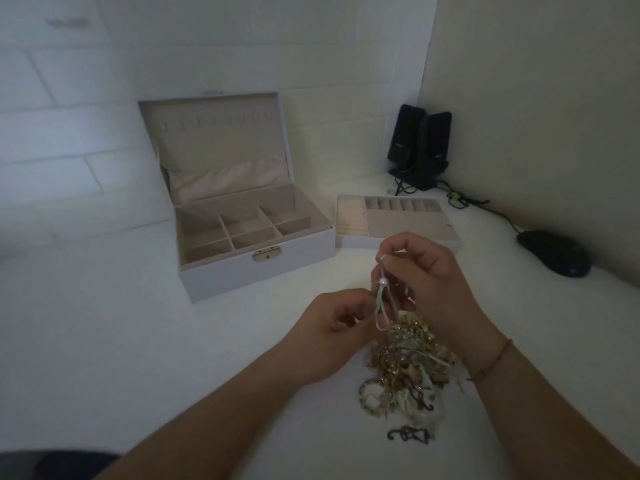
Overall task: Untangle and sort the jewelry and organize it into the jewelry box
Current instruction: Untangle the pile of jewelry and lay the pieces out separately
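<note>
Two bare forearms enter from the bottom edge. Between them on the white tabletop [121, 341] lies one tangled heap of gold-tone chains and pale green ribbons [408, 365], just below both hands, its long axis running toward the camera; one small dark hooked piece [408, 435] lies apart at its near end. Right hand [429, 282], with a thin cord bracelet [493, 362] on the wrist, has fingers curled, pinching the top of one pale green cord with a single white pearl bead [383, 282]; the cord hangs roughly vertical, lower end running down into the heap. Left hand [332, 337] has fingers curled, fingertips at the cord's lower loop; can't tell if it truly grips it. One open white rectangular jewelry box with beige lining [242, 237] sits up-left of the left hand, lid upright, six compartments visible. One removable beige tray with ring rolls and small slots [394, 220] sits just beyond the right hand. Two black desktop speakers [420, 147] stand farther back; one black computer mouse [554, 252] lies to the right of the right hand
</note>
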### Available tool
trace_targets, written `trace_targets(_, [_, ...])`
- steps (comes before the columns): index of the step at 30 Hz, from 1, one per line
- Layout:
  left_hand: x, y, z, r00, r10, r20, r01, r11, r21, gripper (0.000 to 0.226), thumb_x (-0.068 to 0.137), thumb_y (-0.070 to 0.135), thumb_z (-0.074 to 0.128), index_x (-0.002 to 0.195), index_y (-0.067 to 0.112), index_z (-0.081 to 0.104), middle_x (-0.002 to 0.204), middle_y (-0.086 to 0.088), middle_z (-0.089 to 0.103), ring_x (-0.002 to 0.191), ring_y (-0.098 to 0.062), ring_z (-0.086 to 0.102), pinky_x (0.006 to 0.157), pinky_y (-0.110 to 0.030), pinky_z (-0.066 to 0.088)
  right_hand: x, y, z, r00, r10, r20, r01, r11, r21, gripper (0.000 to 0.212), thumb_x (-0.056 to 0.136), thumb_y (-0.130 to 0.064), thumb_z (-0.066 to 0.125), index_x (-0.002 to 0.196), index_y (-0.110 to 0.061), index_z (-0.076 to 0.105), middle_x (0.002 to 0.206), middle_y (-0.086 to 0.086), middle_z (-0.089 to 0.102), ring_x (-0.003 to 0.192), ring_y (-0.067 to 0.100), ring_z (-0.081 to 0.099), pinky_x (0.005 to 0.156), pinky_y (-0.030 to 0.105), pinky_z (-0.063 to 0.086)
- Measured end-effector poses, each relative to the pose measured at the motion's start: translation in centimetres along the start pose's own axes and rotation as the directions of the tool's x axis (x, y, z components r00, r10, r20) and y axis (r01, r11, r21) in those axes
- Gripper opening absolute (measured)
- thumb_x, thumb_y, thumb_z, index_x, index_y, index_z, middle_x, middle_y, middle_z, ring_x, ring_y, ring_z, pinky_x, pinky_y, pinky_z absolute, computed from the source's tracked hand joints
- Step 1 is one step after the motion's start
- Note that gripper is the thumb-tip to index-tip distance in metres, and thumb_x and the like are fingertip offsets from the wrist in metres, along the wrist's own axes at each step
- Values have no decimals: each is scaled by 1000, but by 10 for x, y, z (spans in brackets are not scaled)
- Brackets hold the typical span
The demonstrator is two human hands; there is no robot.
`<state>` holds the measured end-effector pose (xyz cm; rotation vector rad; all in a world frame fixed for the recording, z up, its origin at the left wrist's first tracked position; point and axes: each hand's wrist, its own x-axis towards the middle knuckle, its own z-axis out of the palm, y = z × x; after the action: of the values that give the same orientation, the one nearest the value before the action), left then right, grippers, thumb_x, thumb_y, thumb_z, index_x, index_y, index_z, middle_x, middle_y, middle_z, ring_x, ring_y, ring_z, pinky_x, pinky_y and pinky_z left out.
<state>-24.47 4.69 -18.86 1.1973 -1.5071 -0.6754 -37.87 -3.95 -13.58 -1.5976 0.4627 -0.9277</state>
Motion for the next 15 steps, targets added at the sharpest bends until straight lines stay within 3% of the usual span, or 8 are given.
trace_targets(3, [1,-2,2,1000,7,-15,-7,1000,3,13,85,28,70,79,16,67,71,-4,63,66,-31,56,63,-43,46,-3,-1,1,998,45,-36,-43,998,49,18,94,0,47,81,-8,57,58,10,64,36,16,50,40,13,33])
trace_targets(7, [1,-1,1,999,-39,-21,40,996,78,15,74,37,78,81,31,66,81,10,65,77,-19,57,73,-41,46,-1,-3,-4,994,40,-98,-30,995,97,18,97,-8,45,83,-13,56,59,11,64,42,23,46,43,25,33])
trace_targets(11, [1,0,4,999,-35,16,34,995,92,15,76,38,76,81,44,63,75,12,61,73,-17,56,70,-41,47,-1,-4,-7,993,117,-7,-110,953,283,13,92,-13,46,84,-12,56,58,14,58,38,23,45,41,25,39])
trace_targets(15, [-1,-3,4,1000,-9,4,7,972,236,6,81,34,72,86,35,68,76,9,63,72,-10,55,67,-23,43,1,-3,-14,993,121,-2,-111,916,386,8,86,-13,51,81,-11,56,50,5,38,41,20,39,40,22,38])
